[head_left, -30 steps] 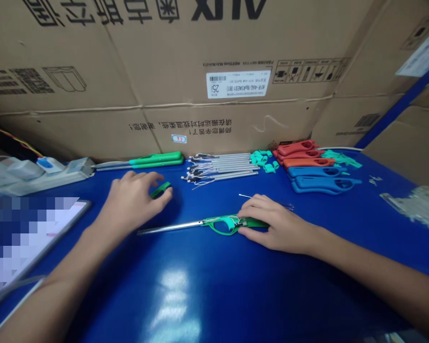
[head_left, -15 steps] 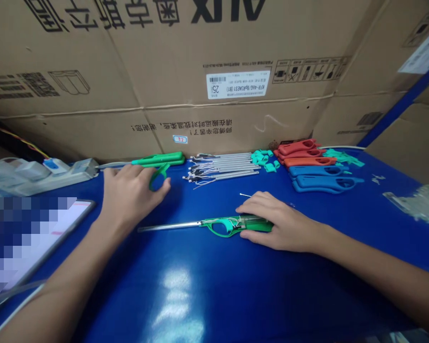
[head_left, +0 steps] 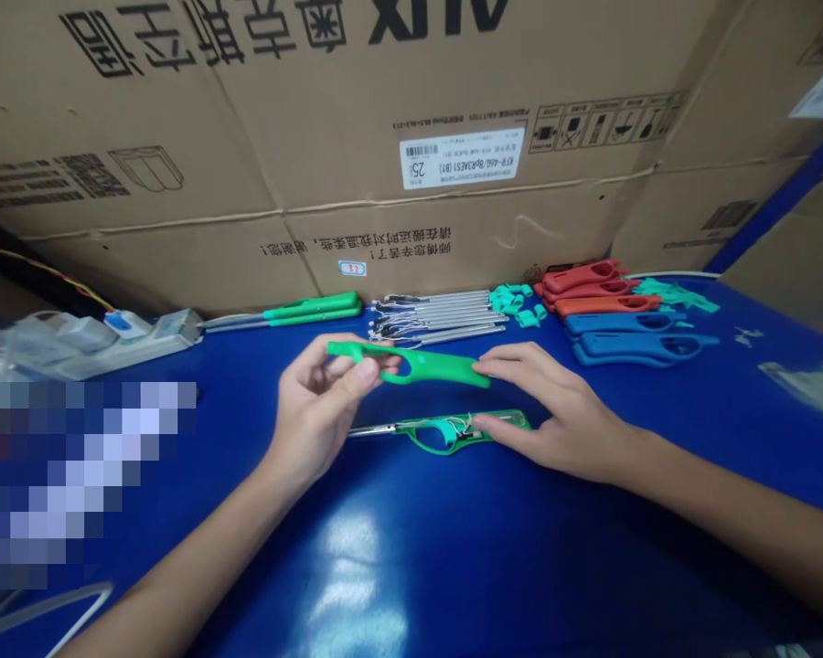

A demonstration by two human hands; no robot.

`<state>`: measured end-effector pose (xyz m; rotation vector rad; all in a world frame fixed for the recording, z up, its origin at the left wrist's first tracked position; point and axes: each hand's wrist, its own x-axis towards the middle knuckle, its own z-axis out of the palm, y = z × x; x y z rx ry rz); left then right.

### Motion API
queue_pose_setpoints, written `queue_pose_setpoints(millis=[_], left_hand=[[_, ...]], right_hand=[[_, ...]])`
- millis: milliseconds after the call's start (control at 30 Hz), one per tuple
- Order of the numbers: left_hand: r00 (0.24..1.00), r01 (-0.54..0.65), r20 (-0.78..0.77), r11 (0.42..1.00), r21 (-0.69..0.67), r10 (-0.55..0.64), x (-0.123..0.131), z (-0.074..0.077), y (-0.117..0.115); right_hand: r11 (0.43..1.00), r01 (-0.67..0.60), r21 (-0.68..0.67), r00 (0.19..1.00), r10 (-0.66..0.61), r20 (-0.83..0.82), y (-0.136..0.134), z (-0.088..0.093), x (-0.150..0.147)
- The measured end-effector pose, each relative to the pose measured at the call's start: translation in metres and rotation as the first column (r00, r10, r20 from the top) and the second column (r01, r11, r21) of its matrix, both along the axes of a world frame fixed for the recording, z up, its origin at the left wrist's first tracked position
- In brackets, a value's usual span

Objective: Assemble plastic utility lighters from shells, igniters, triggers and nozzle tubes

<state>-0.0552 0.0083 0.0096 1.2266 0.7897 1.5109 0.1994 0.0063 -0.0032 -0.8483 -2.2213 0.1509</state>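
My left hand (head_left: 312, 402) is closed around the trigger-guard end of a green lighter shell half (head_left: 439, 367), held tilted slightly down to the right. Below it on the blue table lies an open green lighter half (head_left: 417, 440) with its metal tube (head_left: 377, 430) pointing left. Inside this half are a teal trigger (head_left: 447, 429), thin wires and a clear tank (head_left: 509, 419). My right hand (head_left: 569, 416) has thumb and fingers apart. Its index fingertip is at the shell's right end, and its thumb lies over the open half.
Behind are green lighters (head_left: 315, 311), several metal tubes with wires (head_left: 453, 313), teal triggers (head_left: 514, 300), and red (head_left: 582, 277) and blue handle shells (head_left: 637, 345). A power strip (head_left: 157, 334) stands left. A large cardboard box (head_left: 315, 164) walls off the back; clear plastic parts (head_left: 809, 384) lie right.
My left hand has moved right and down from the back row, bringing the green shell half above the open half. My right hand has shifted slightly right, loosening from the open half.
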Motion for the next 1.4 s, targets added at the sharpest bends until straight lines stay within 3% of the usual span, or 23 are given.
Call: queue_pose_setpoints(millis=[100, 200, 300, 400, 467, 533, 567, 633, 700, 767, 867, 1033, 1267, 1400], left_hand=[[0.984, 0.167, 0.082, 0.979, -0.118, -0.158, 0.003, -0.004, -0.002], [0.967, 0.255, 0.059, 0.952, -0.168, -0.249, 0.004, -0.007, -0.005], [0.952, 0.278, -0.071, 0.938, -0.209, -0.298, 0.004, -0.008, -0.007], [0.88, 0.243, -0.379, 0.957, -0.157, -0.286, -0.003, -0.002, -0.006], [0.71, 0.202, -0.689, 0.979, -0.001, -0.147, -0.012, 0.006, -0.004], [0.392, 0.227, -0.92, 0.971, 0.076, -0.02, -0.024, 0.013, 0.0], [0.282, 0.234, -0.959, 0.969, 0.078, 0.009, -0.029, 0.016, 0.003], [0.145, 0.27, -0.989, 0.962, 0.034, -0.006, -0.038, 0.018, 0.007], [0.076, 0.306, -0.996, 0.952, -0.016, -0.041, -0.042, 0.017, 0.01], [0.055, 0.343, -0.996, 0.938, -0.047, -0.07, -0.042, 0.017, 0.011], [0.086, 0.378, -0.991, 0.923, -0.066, -0.106, -0.039, 0.017, 0.011], [0.146, 0.394, -0.98, 0.917, -0.066, -0.134, -0.035, 0.018, 0.01], [0.176, 0.351, -0.97, 0.931, -0.096, -0.166, -0.033, 0.014, 0.009], [0.17, 0.346, -0.97, 0.932, -0.107, -0.175, -0.032, 0.013, 0.008]], right_hand=[[0.999, -0.032, 0.009, 0.999, 0.032, -0.007, 0.001, -0.002, 0.002], [0.995, -0.089, -0.053, 0.996, 0.09, 0.018, 0.0, -0.002, 0.003], [0.99, -0.09, -0.11, 0.992, 0.099, 0.077, -0.004, 0.0, 0.002], [0.99, -0.062, -0.13, 0.989, 0.078, 0.122, -0.007, 0.003, 0.001], [0.986, -0.03, -0.165, 0.989, 0.053, 0.141, -0.007, 0.005, 0.0], [0.972, 0.025, -0.233, 0.984, 0.017, 0.176, -0.007, 0.006, -0.001], [0.96, 0.055, -0.274, 0.981, -0.001, 0.195, -0.006, 0.006, -0.001], [0.934, 0.097, -0.343, 0.976, -0.022, 0.216, -0.005, 0.006, 0.0], [0.925, 0.106, -0.364, 0.975, -0.026, 0.218, -0.003, 0.005, 0.001], [0.934, 0.083, -0.346, 0.976, -0.007, 0.217, 0.0, 0.005, 0.003], [0.938, 0.033, -0.346, 0.973, 0.049, 0.226, 0.003, 0.006, 0.005], [0.888, -0.051, -0.458, 0.964, 0.163, 0.209, 0.005, 0.004, 0.004], [0.754, -0.006, -0.657, 1.0, 0.008, 0.0, 0.005, -0.01, 0.0], [0.752, -0.002, -0.659, 0.999, -0.023, -0.029, 0.005, -0.012, -0.001]])
